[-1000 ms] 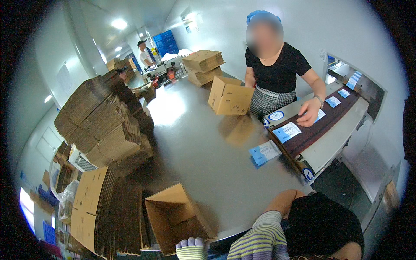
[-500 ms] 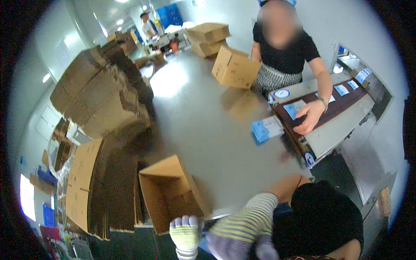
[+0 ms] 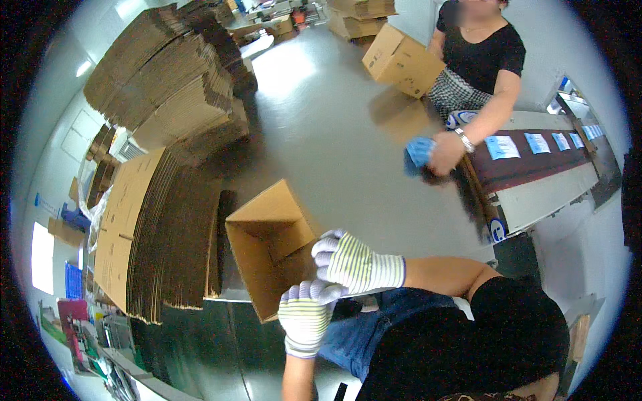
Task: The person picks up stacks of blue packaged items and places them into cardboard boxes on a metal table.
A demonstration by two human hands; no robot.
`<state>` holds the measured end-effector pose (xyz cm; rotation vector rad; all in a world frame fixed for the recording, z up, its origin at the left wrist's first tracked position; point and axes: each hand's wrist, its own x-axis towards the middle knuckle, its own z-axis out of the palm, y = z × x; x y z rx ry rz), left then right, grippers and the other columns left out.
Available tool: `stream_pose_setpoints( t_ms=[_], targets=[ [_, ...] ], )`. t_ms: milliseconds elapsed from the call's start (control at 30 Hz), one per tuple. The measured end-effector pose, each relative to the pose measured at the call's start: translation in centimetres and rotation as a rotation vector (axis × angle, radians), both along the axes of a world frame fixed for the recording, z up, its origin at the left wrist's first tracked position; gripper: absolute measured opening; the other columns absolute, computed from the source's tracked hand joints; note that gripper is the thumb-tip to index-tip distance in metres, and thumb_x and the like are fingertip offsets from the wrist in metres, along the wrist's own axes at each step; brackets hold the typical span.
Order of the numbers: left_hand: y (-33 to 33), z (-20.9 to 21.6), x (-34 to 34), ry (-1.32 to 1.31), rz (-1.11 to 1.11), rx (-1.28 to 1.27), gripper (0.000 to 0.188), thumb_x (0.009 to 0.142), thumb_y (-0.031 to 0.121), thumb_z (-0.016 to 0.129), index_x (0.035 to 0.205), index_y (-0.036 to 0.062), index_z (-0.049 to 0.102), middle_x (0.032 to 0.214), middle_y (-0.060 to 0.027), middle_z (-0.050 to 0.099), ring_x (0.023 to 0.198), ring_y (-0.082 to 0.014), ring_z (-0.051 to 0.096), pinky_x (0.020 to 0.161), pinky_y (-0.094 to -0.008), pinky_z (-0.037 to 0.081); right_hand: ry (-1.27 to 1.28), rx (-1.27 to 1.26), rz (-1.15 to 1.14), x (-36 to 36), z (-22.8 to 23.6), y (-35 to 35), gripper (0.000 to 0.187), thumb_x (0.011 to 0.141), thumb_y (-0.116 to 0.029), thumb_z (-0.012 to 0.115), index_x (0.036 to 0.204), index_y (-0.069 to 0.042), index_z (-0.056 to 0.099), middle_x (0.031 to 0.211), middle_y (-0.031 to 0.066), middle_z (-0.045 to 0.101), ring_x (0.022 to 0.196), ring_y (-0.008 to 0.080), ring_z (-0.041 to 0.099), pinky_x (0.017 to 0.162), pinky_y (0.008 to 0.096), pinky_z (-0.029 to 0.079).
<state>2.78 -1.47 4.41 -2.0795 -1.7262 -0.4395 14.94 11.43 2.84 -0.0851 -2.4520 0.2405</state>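
Both gloved hands now on the open box (image 3: 271,244) at the counter (image 3: 348,154) edge, nearer than a second ago. Right hand (image 3: 354,262) fingers curled over its near wall; left hand (image 3: 306,314) gripping below. Box tilted, mouth up, beside flat cartons (image 3: 154,234). Forming looks underway.

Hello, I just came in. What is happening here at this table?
A person in striped gloves works on an open cardboard box at the near edge of a grey table. The right hand grips the box's near corner, and the left hand is just below it, at the same corner. Stacks of flat cardboard stand to the left. Across the table, a co-worker holds a blue packet beside a conveyor carrying blue-and-white packets.
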Motion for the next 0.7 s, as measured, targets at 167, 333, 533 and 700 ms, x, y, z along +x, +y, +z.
stream_pose_setpoints(
  t_ms=[167, 333, 533, 700],
  targets=[
    [-2.5, 2.7, -4.7, 0.019, -0.01, -0.054, 0.028, 0.073, 0.026, 0.07, 0.087, 0.0097, 0.054, 0.075, -0.0083, 0.053, 0.088, -0.03, 0.053, 0.09, -0.0525, 0.041, 0.056, 0.044, 0.008, -0.9, 0.2, 1.1, 0.039, 0.073, -0.047, 0.062, 0.057, -0.013, 0.05, 0.067, 0.0007, 0.046, 0.077, 0.022, 0.047, 0.072, 0.0387, 0.039],
    [-3.3, -1.2, -7.4, -0.115, 0.013, 0.045, 0.025, 0.082, 0.032, 0.058, 0.08, 0.0087, 0.049, 0.075, -0.0111, 0.049, 0.089, -0.0325, 0.05, 0.098, -0.0586, 0.034, 0.131, -0.005, 0.064, -1.2, -0.2, 2.0, 0.038, 0.071, -0.044, 0.063, 0.057, -0.011, 0.05, 0.073, 0.0058, 0.049, 0.077, 0.0267, 0.047, 0.068, 0.0404, 0.039],
    [-2.8, 0.9, -4.3, -0.172, 0.017, 0.451, 0.014, 0.087, 0.021, 0.053, 0.081, 0.0088, 0.049, 0.07, -0.0091, 0.047, 0.069, -0.0278, 0.049, 0.083, -0.0457, 0.043, 0.22, 0.087, 0.114, -0.9, 0.8, 0.9, 0.04, 0.074, -0.042, 0.064, 0.058, -0.009, 0.048, 0.07, 0.0057, 0.048, 0.079, 0.0253, 0.05, 0.073, 0.0411, 0.041],
    [-2.0, -1.0, -2.0, -0.295, -0.012, 0.463, 0.028, 0.085, 0.017, 0.055, 0.063, 0.0113, 0.039, 0.061, -0.0079, 0.042, 0.063, -0.0261, 0.045, 0.086, -0.0466, 0.043, 0.106, -0.069, 0.098, 2.5, 0.0, 1.5, 0.036, 0.078, -0.033, 0.067, 0.059, -0.007, 0.051, 0.071, 0.0042, 0.054, 0.086, 0.0249, 0.056, 0.08, 0.0417, 0.044]
  ],
)
